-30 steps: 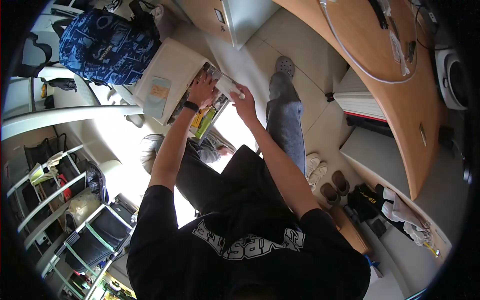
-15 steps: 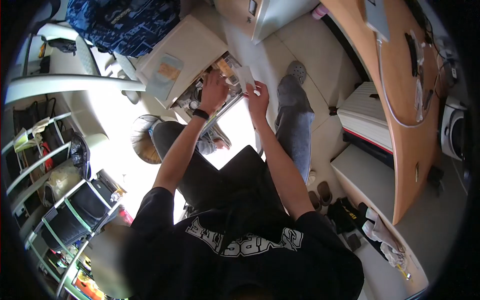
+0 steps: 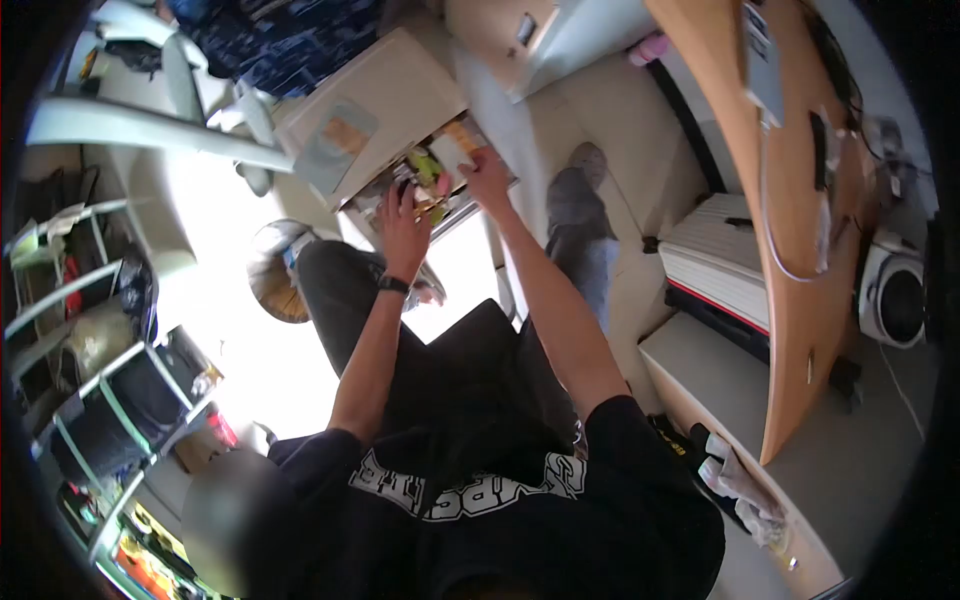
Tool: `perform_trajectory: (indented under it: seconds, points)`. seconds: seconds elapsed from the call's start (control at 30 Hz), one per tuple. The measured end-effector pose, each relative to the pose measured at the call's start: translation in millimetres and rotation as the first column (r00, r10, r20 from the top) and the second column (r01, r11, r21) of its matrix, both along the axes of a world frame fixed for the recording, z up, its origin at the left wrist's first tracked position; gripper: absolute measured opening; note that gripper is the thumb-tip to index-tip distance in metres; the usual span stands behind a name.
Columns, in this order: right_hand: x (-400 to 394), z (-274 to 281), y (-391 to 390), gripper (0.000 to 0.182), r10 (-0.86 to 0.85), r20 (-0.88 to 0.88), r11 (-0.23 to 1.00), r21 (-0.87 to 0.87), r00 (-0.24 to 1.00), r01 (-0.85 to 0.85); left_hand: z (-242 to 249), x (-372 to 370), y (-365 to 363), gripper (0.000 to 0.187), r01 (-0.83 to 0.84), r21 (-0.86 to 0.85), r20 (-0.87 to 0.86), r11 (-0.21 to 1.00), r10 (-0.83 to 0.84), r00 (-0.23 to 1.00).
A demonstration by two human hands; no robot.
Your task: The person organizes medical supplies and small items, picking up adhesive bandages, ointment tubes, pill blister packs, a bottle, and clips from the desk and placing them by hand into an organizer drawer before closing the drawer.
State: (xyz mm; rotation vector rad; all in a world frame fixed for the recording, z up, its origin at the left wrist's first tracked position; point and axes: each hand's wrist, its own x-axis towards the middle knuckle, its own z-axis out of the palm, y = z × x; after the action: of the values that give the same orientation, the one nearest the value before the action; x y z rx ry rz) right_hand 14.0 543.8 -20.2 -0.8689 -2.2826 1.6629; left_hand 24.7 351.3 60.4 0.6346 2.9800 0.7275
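Observation:
An open drawer [image 3: 466, 215] of a small white cabinet [image 3: 400, 85] is in front of me, filled with small mixed items [image 3: 428, 172], some green and pink. My left hand [image 3: 403, 232], with a dark band at the wrist, reaches over the drawer's left part with its fingers apart; nothing shows in them. My right hand [image 3: 487, 180] is at the drawer's right end, fingers bent beside an orange and white item [image 3: 460, 138]. Whether it grips that item is too blurred to tell. A pale flat sheet with an orange patch [image 3: 345, 135] lies on the cabinet top.
A blue patterned bag [image 3: 285, 45] stands behind the cabinet. On the right are a wooden desk [image 3: 735, 130], a white ribbed case [image 3: 715, 250] and a round-fronted device [image 3: 895, 300]. Metal shelving [image 3: 115, 365] holds bags at left. A round stool [image 3: 275, 280] stands beside my left knee.
The white sheet by my right hand no longer shows, and that hand has moved left into the drawer. My left hand has shifted down-left. Green and pink items now show, and the whole view has shifted.

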Motion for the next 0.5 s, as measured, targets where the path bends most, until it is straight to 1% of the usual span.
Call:
perform_trajectory:
  seconds: [0.03,0.07,0.1,0.13,0.17,0.23,0.27,0.3,0.33,0.37,0.4,0.47,0.5]
  points:
    - [-5,10,1,0.034,0.098,0.054,0.984,0.147,0.994,-0.105,-9,2,-1,0.048,0.049,-0.016,0.031,0.999,-0.048,0.998]
    - [-5,22,3,0.034,0.155,0.142,0.934,0.300,0.978,-0.192,-43,2,-10,0.043,0.134,-0.092,-0.054,0.987,-0.139,0.989]
    - [-5,22,5,0.035,0.162,0.191,0.899,0.376,0.968,-0.225,-34,6,-6,0.038,0.172,-0.164,-0.005,0.971,-0.175,0.985]
    - [-3,20,-1,0.037,0.156,0.228,0.880,0.409,0.961,-0.239,-45,6,-7,0.037,0.179,-0.092,-0.041,0.979,-0.184,0.982]
    - [-3,16,-6,0.038,0.148,0.256,0.872,0.423,0.955,-0.248,-19,4,7,0.035,0.066,0.017,0.154,0.998,-0.067,0.986]
    - [-7,11,-13,0.041,0.141,0.300,0.860,0.435,0.944,-0.267,-29,6,9,0.045,0.266,-0.034,-0.015,0.963,-0.267,0.964]
    - [1,35,-7,0.037,0.205,0.232,0.887,0.367,0.951,-0.281,-18,7,9,0.049,0.245,-0.034,-0.016,0.969,-0.245,0.969]
    - [3,45,-4,0.038,0.262,0.291,0.820,0.436,0.920,-0.372,-17,8,12,0.051,0.251,-0.049,0.020,0.967,-0.250,0.968]
    - [4,43,-3,0.037,0.256,0.335,0.792,0.465,0.907,-0.395,-19,9,10,0.053,0.249,-0.075,0.056,0.965,-0.246,0.968]
    - [6,40,-1,0.036,0.246,0.376,0.767,0.488,0.893,-0.416,-21,9,7,0.047,0.260,-0.119,0.066,0.958,-0.253,0.965]
    - [8,36,-1,0.035,0.237,0.417,0.742,0.505,0.877,-0.440,-22,9,8,0.046,0.261,-0.137,0.079,0.956,-0.252,0.964]
    - [18,40,2,0.028,0.195,0.413,0.729,0.547,0.890,-0.413,-19,17,10,0.045,0.246,-0.185,0.100,0.951,-0.231,0.968]
    - [20,43,3,0.025,0.181,0.412,0.716,0.568,0.893,-0.407,-30,15,5,0.046,0.270,-0.212,0.081,0.939,-0.259,0.963]
